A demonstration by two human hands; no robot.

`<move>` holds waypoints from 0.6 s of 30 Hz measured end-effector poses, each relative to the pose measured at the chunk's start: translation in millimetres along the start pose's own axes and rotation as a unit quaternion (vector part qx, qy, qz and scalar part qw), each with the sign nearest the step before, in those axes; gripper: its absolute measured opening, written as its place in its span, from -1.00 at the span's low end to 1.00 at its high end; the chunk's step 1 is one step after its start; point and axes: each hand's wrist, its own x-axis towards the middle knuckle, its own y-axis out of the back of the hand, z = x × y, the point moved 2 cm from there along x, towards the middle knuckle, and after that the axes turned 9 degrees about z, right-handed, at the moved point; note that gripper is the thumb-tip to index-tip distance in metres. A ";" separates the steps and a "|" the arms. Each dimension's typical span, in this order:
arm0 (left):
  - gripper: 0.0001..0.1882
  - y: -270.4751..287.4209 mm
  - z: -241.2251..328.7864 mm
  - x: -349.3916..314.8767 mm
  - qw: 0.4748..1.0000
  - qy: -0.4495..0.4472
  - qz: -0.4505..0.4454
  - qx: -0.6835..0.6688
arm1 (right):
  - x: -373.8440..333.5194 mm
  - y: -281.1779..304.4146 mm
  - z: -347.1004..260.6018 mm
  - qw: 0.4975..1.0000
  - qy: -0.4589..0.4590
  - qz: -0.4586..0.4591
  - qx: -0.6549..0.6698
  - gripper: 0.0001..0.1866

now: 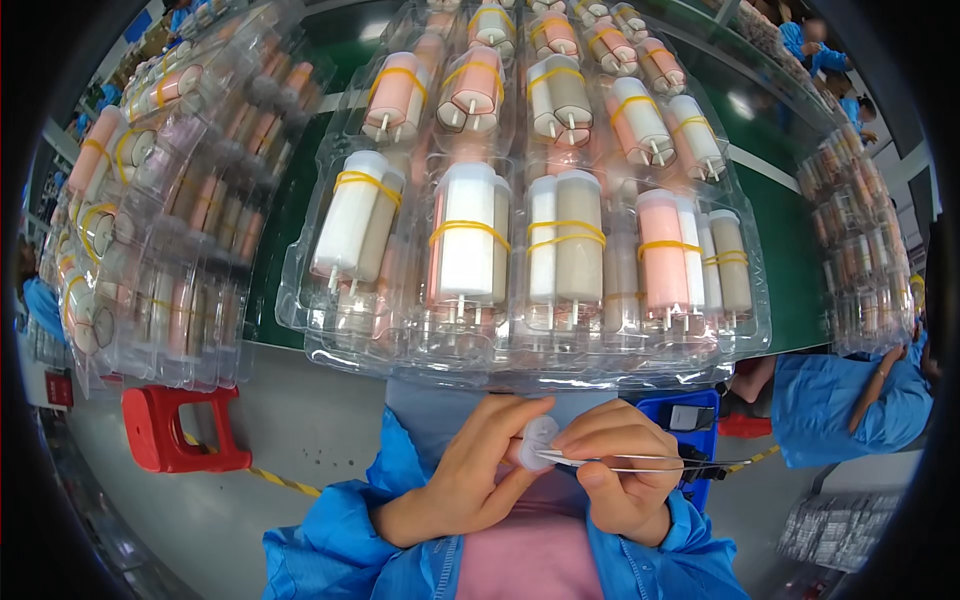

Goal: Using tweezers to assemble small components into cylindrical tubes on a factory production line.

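My left hand [468, 470] is closed around a small translucent round part [538, 440], its circular end turned up near the middle of my body. Between the fingers of my right hand [628, 458] lie metal tweezers [640, 463], their tips at the round part and their dark rear end pointing right. Just beyond my hands, clear plastic trays [420, 345] are stacked on a green table. Bundles of white, pink and grey cylinders stand in them, such as a white cylinder [466, 240] wrapped with a yellow rubber band.
More loaded trays [190, 220] are piled at the left. A red stool [180, 430] stands on the floor, lower left. Close to my right arm is a blue crate [690, 405]. A person in a blue coat [830, 405] sits at the right.
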 end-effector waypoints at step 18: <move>-0.40 -0.4 0.8 0.1 1.000 0.005 0.001 0.009 | 1.0 -1.6 1.6 1.000 -0.009 0.006 -0.013 -0.87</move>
